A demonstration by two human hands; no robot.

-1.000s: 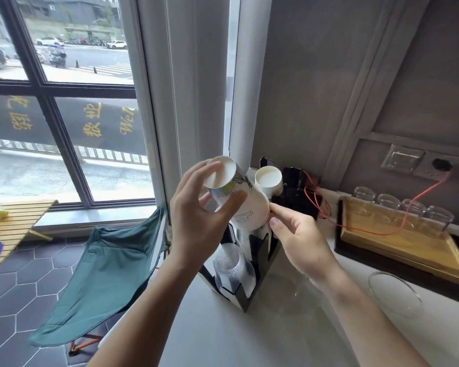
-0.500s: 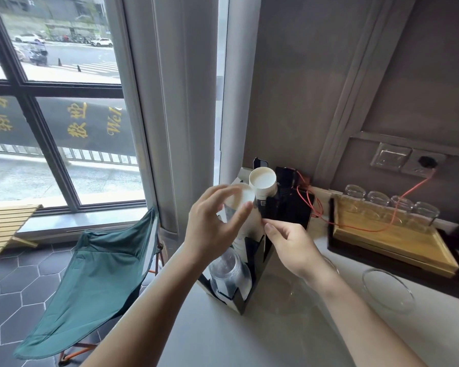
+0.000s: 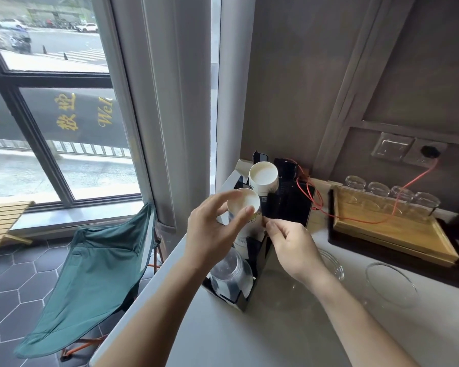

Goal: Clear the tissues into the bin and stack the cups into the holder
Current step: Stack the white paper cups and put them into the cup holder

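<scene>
Paper cups (image 3: 245,229) in holder (image 3: 260,263), left hand (image 3: 212,234) gripping

Bright, flat daylight pouring in through the big dark-framed window (image 3: 51,102) on the left. Street outside close to washed out, pale and hazy. Grey wood-panelled wall (image 3: 316,75) on the right much dimmer, almost murky. Soft sheen across the smooth pale grey table (image 3: 249,335), only faint shadows there. Strong wide-angle bending: white window pillar (image 3: 164,102) bowing, panel lines leaning at the edges. Slight softness over the whole frame, row of clear upturned glasses (image 3: 390,197) smeared, fine detail on the printed paper cup (image 3: 245,215) hard to read.
</scene>
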